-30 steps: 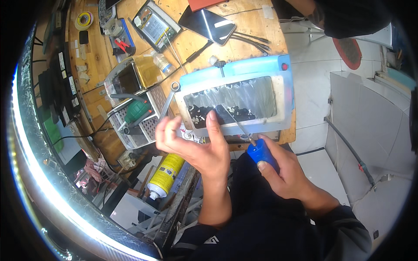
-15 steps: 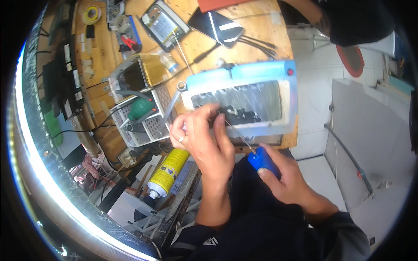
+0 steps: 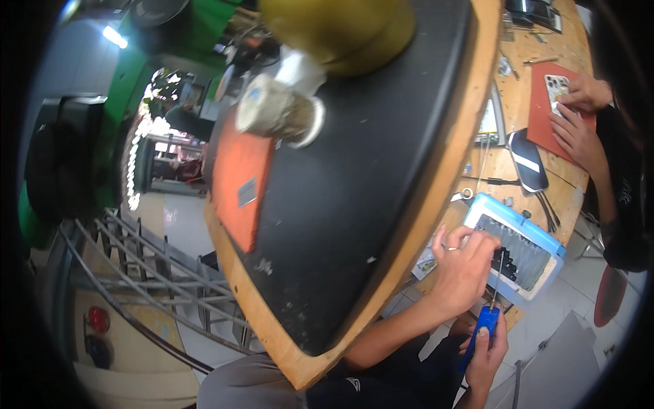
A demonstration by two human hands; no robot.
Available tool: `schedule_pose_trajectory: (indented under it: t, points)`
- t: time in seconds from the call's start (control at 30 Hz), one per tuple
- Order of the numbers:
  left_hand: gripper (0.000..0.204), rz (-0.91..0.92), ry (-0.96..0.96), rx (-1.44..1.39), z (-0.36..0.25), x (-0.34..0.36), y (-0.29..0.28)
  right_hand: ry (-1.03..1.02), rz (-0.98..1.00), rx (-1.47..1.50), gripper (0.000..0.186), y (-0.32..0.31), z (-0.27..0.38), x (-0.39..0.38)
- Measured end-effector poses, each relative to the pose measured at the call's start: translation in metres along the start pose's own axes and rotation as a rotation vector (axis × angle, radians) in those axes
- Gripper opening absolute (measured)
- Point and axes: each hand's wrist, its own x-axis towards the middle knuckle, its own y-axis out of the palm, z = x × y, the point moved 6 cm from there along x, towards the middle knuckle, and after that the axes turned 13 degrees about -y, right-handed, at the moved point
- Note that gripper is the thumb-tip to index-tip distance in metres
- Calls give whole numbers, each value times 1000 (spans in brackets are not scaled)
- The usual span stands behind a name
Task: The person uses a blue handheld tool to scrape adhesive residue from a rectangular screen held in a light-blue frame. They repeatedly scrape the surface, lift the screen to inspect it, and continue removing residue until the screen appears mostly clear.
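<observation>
At the lower right, my right hand (image 3: 485, 351) is closed on the blue handle (image 3: 488, 320) of a tool with a thin metal shaft (image 3: 499, 278). The shaft reaches onto a dark panel (image 3: 524, 252), covered in grey streaks and black flakes, in a light blue frame (image 3: 479, 202). My left hand (image 3: 462, 276) is over the frame's left part, its fingers curled in near the shaft's tip; whatever they hold, if anything, is hidden. A ring spanner (image 3: 462, 195) lies just left of the frame, and a dark phone (image 3: 528, 160) lies behind it on the wooden bench (image 3: 565, 48).
A wood-edged black worktop (image 3: 340, 225) stands left, bearing an orange board (image 3: 238, 218), a rolled object (image 3: 269, 109) and an olive cylinder (image 3: 337, 27). Metal railings (image 3: 157, 286) are beyond. At right a co-worker's hands (image 3: 575, 133) handle a white phone (image 3: 555, 87) on a red mat (image 3: 545, 129).
The view has swung left, so the bench and my hands now appear further right and the black worktop shows. My left fingers have curled in toward the shaft's tip since a second ago.
</observation>
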Motion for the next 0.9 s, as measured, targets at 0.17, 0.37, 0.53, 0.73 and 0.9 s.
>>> schedule_pose_trajectory:
  t: [0.17, 0.37, 0.53, 0.73, 0.9]
  points:
    - [21, 63, -6, 37, -7, 1, 3, 10, -54, 123, 57, 0, 7, -6]
    - [17, -10, 86, 167, -11, 11, 12, -75, 28, -109, 56, -9, 27, -1]
    - [15, -29, 96, 202, -9, 7, 4, -197, 82, -67, 59, 0, 29, 4]
    - [30, 9, 46, 214, -14, 17, 13, -146, 76, 10, 59, -1, 27, -1]
    - [15, 11, 138, 206, -12, 8, 0, -114, 75, 7, 58, -5, 24, -10]
